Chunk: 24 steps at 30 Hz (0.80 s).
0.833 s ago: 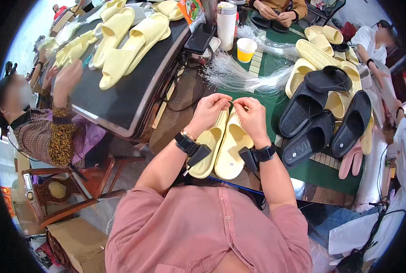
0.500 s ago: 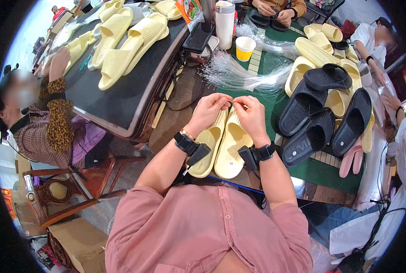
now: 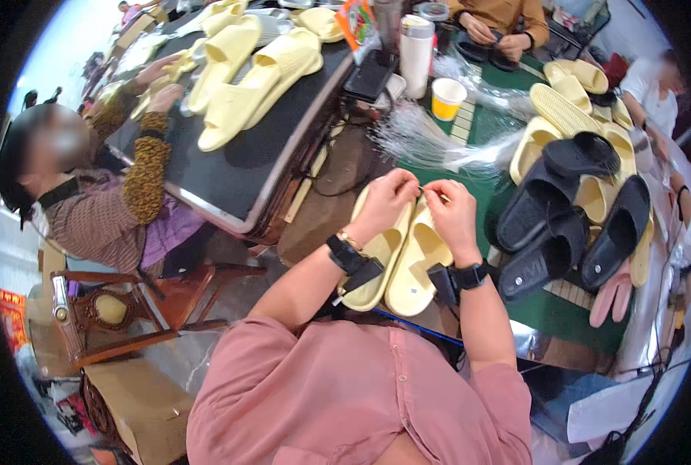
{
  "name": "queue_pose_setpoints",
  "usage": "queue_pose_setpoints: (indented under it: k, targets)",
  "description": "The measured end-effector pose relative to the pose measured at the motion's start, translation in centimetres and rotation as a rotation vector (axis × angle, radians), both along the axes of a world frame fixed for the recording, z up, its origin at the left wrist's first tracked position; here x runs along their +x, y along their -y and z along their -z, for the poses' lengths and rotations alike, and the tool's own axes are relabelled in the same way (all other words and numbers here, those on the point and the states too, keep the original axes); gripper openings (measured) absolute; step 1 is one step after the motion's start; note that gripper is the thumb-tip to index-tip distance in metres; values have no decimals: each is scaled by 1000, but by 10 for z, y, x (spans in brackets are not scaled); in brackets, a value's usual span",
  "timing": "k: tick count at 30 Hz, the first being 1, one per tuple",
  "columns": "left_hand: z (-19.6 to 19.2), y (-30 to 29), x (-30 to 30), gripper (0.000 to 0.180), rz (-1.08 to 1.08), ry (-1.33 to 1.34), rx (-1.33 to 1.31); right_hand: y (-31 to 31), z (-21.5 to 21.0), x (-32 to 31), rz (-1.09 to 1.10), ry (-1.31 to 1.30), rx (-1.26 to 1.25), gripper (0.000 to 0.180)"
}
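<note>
A pair of pale yellow slide slippers [image 3: 409,288] lies side by side at the table edge before me. Over their far ends, my left hand [image 3: 388,203] and my right hand [image 3: 452,215] almost meet at the fingertips. Both pinch with thumb and forefinger. A tiny dark bit shows between the fingertips, too small for me to name. Just beyond the hands, a loose bundle of clear plastic strands [image 3: 431,147] spreads over the green tabletop. Black slides [image 3: 543,252] are heaped with yellow ones to the right of my right hand.
A yellow-and-white paper cup [image 3: 447,101], a white bottle [image 3: 415,62] and a dark phone [image 3: 373,76] stand or lie beyond the strands. At left, a black-topped table [image 3: 229,174] carries more yellow slippers, with a co-worker beside it. A wooden chair [image 3: 121,310] stands lower left. Other people sit across and at right.
The whole view has shifted, so things sit farther right and lower. My hands stay pinched together above the slippers. The co-worker at left has moved their arms.
</note>
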State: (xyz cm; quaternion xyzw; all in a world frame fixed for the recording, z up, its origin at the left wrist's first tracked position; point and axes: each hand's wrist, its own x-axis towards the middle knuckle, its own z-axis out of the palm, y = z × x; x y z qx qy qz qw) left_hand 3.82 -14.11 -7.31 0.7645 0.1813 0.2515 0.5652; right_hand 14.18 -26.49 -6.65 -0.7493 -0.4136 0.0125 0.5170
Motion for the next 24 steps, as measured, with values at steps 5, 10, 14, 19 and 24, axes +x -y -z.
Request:
queue_pose_setpoints:
  k: [5, 10, 14, 19, 24]
  targets:
    - [0, 2, 0, 14, 10, 10, 65, 1, -4, -3, -20, 1, 3, 5]
    - [1, 0, -1, 12, 6, 9, 77, -3, -5, -4, -18, -23, 14, 5]
    - [3, 1, 0, 10, -3, 33, 112, -2, -7, -4, -26, -16, 14, 4]
    - [8, 2, 2, 13, -17, 53, 162, 0, -9, -4, -29, -30, 5, 5]
    - [6, 3, 1, 12, 14, 77, 133, 0, -9, -3, -18, -47, -32, 6]
